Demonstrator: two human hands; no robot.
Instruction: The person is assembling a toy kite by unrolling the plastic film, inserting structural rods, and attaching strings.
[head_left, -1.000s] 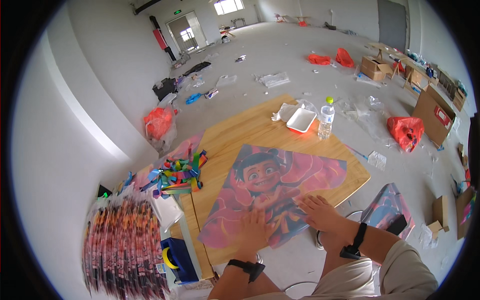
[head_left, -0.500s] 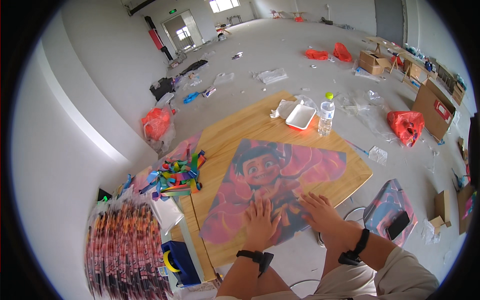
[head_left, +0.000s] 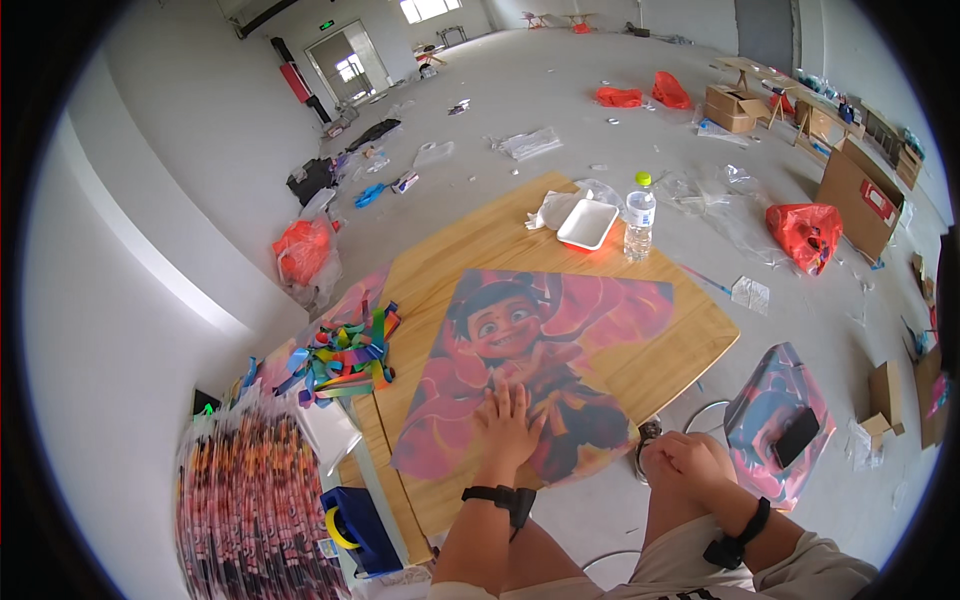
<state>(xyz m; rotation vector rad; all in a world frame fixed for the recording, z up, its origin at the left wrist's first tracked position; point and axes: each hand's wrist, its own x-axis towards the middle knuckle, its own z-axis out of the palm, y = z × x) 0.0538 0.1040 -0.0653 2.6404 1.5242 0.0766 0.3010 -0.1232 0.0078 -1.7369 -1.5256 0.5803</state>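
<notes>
The printed kite sheet (head_left: 540, 370) lies flat on the wooden desk (head_left: 660, 365); the left hand (head_left: 508, 428) presses it, fingers spread; the right hand (head_left: 690, 462) rests curled off the desk's edge, holding nothing; smoothing seems underway; next, likely the ribbon tails (head_left: 340, 355) beside it.

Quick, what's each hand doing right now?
Left hand: open, flat on the pink cartoon-printed sheet.
Right hand: closed, off the sheet, holding nothing visible.

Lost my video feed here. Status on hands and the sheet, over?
Left hand flat on printed cartoon sheet, fingers spread. Right hand off the table, empty. Ribbons beside the sheet.
</notes>
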